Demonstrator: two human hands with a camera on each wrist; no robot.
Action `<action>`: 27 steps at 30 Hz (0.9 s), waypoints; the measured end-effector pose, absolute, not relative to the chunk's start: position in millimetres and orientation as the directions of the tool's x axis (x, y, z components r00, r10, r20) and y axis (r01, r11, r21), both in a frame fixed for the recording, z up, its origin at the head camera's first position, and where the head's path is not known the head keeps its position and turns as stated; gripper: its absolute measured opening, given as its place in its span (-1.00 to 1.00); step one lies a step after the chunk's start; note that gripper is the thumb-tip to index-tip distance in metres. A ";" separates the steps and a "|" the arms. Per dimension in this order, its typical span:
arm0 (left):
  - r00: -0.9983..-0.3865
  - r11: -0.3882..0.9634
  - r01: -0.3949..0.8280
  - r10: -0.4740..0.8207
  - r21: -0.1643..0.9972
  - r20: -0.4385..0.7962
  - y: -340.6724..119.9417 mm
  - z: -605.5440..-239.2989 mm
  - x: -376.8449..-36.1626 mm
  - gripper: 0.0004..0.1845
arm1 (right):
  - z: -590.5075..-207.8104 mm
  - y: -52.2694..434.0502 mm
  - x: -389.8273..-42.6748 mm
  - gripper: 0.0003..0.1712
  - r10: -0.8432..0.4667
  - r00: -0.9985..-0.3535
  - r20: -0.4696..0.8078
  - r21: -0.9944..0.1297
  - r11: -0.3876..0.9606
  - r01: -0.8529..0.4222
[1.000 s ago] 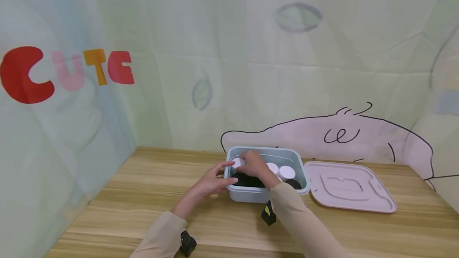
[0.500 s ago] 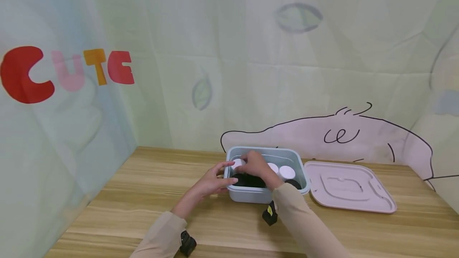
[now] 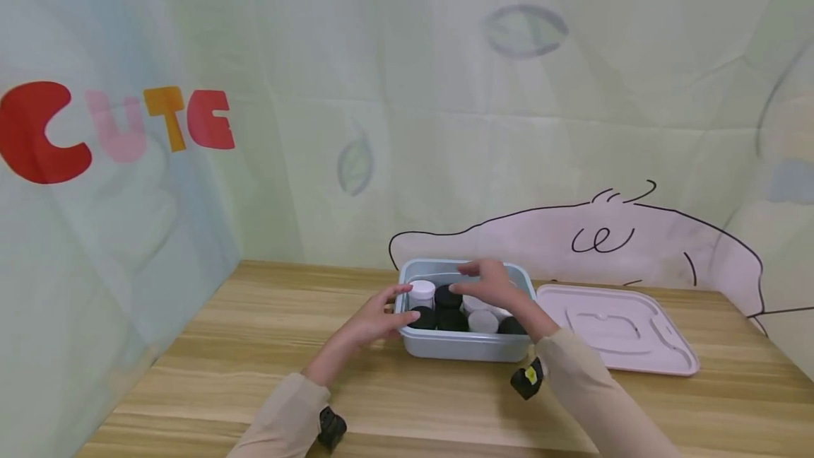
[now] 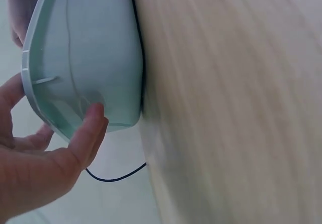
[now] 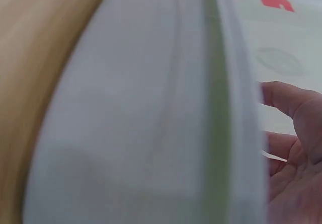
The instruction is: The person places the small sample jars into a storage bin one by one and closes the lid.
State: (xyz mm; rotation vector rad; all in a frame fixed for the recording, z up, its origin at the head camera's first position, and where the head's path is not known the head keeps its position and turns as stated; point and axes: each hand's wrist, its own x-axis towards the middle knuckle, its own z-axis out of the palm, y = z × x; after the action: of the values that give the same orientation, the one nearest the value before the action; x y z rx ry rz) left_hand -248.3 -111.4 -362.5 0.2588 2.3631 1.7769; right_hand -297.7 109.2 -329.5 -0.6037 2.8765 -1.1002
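A pale blue plastic storage box (image 3: 467, 350) holds several small jars, some with white lids (image 3: 422, 289), others with black lids (image 3: 448, 295). My left hand (image 3: 371, 321) grips the box's left end; in the left wrist view its fingers lie along the outer wall (image 4: 100, 58) and the rim. Over the right part of the box hovers my right hand (image 3: 492, 284), fingers spread and nothing between them. It covers some of the jars in the head view. In the right wrist view this hand shows beyond the box's rim, its fingertips hidden.
A light pink lid (image 3: 620, 331) lies flat on the wooden table (image 3: 286, 324), just right of the box. A printed curtain (image 3: 432, 126) hangs close behind the table's back edge. In the left wrist view a thin dark line (image 4: 115, 178) curves below the box.
My right hand has let go of the white-lidded jar at the back left corner and moved right, uncovering the black-lidded jars. My left hand has stayed at the box's end.
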 end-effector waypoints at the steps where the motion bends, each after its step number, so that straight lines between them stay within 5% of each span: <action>1: -0.973 0.296 0.051 0.231 0.954 -0.019 -110.2 -360.6 -248.2 -0.41 | -326.2 116.0 -296.7 -0.46 -0.359 -0.923 0.139 -0.644 0.675 -0.359; 14: -0.965 0.555 0.262 0.139 0.790 0.223 -92.7 -348.5 -250.2 -0.40 | -295.8 189.7 -276.6 -0.41 -0.346 -0.926 0.149 -0.623 0.695 -0.359; 20: -0.938 0.508 0.345 0.158 0.789 0.308 -79.1 -337.2 -248.2 -0.38 | -293.7 219.3 -269.0 -0.36 -0.284 -0.948 0.144 -0.636 0.708 -0.308; 27: -0.949 0.391 0.310 0.184 0.866 0.257 -47.9 -328.9 -242.6 -0.38 | -298.0 256.7 -264.4 -0.37 -0.251 -0.950 0.186 -0.670 0.675 -0.310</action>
State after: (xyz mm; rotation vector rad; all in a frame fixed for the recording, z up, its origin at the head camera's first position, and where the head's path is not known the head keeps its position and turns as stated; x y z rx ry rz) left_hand -242.6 -47.9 -328.9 0.4851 2.7174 1.7353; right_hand -264.4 256.7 -298.0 -0.4946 2.9459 -1.2021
